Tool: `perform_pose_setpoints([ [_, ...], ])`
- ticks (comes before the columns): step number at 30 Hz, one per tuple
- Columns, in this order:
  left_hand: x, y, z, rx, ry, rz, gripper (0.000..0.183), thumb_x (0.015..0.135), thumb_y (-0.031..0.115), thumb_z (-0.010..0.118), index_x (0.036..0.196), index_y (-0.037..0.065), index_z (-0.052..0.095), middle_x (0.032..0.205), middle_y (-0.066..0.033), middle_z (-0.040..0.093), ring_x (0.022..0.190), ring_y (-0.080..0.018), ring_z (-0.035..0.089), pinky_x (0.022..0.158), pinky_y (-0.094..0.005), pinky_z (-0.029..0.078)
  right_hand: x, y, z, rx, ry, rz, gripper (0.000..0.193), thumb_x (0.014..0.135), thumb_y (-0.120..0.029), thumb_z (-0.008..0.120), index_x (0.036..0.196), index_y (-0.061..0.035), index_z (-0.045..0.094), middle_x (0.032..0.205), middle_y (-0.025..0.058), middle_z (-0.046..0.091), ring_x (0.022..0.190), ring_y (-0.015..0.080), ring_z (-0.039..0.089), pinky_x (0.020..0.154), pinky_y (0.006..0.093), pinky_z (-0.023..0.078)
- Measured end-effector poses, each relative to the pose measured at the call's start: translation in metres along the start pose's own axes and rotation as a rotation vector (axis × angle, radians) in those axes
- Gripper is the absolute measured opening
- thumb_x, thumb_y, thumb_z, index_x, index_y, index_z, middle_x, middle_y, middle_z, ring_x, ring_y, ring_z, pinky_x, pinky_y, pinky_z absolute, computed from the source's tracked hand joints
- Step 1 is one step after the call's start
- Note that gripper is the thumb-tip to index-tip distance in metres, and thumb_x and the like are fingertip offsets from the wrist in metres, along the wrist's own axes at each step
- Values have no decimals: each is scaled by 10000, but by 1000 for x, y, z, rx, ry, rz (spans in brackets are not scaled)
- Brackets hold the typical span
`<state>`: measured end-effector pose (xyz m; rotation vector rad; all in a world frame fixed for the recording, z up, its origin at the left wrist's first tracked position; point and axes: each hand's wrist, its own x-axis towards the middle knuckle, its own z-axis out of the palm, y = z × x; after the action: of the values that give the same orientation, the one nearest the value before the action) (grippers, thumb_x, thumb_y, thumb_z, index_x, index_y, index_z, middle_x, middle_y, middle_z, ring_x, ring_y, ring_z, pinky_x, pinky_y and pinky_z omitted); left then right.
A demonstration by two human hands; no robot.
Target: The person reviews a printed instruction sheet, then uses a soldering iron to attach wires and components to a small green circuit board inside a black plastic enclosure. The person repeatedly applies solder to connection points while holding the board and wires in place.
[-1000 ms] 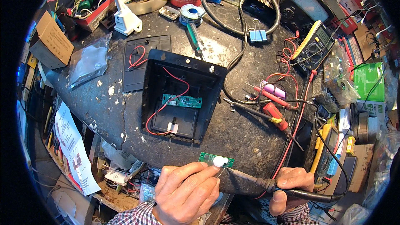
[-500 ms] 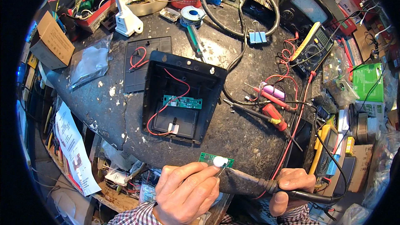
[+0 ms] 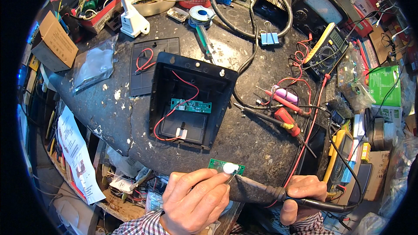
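My left hand (image 3: pixel 196 198) is closed on a small green circuit board (image 3: pixel 214 163) at the bench's near edge. A round white dome (image 3: pixel 230 168) sits on that board, under my fingertips. My right hand (image 3: pixel 302 196) grips a soldering iron (image 3: pixel 260 186) that points left. Its tip reaches the board's right end, close to my left fingers; whether it touches a joint is too small to tell. Beyond the hands lies an open black plastic housing (image 3: pixel 217 126), with a second green circuit board (image 3: pixel 198 106) and red wires inside.
Behind the housing is a flat black cover (image 3: pixel 165 45). Right of it lie a red-handled screwdriver (image 3: pixel 287 119), a test probe (image 3: pixel 285 104) and a purple cylindrical cell (image 3: pixel 285 94). A yellow-edged multimeter (image 3: pixel 326 54) and solder spool (image 3: pixel 201 15) stand farther back. The iron's black cable (image 3: pixel 359 174) loops right.
My right hand and the soldering iron have shifted very slightly, with the tip still at the board's right end. My left hand and the board hold their place.
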<state>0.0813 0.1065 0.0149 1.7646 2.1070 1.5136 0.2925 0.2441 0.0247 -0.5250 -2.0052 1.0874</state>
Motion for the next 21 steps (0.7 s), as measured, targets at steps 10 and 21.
perform_pose_setpoints([
  [10, 1, 0, 1, 0, 11, 4, 223, 795, 26, 861, 997, -24, 780, 1052, -132, 806, 1025, -295, 741, 834, -383, 531, 5, -1, -2, -19, -61, -20, 339, 907, -185, 820, 1083, -52, 563, 800, 62, 609, 536, 123, 526, 489, 300, 442],
  [21, 1, 0, 1, 0, 3, -1, 222, 796, 24, 863, 999, -20, 782, 1051, -127, 806, 1026, -291, 742, 832, -382, 530, 6, 0, -2, -30, -69, -52, 353, 886, -170, 835, 1085, -56, 567, 737, 53, 615, 487, 137, 543, 458, 308, 453],
])
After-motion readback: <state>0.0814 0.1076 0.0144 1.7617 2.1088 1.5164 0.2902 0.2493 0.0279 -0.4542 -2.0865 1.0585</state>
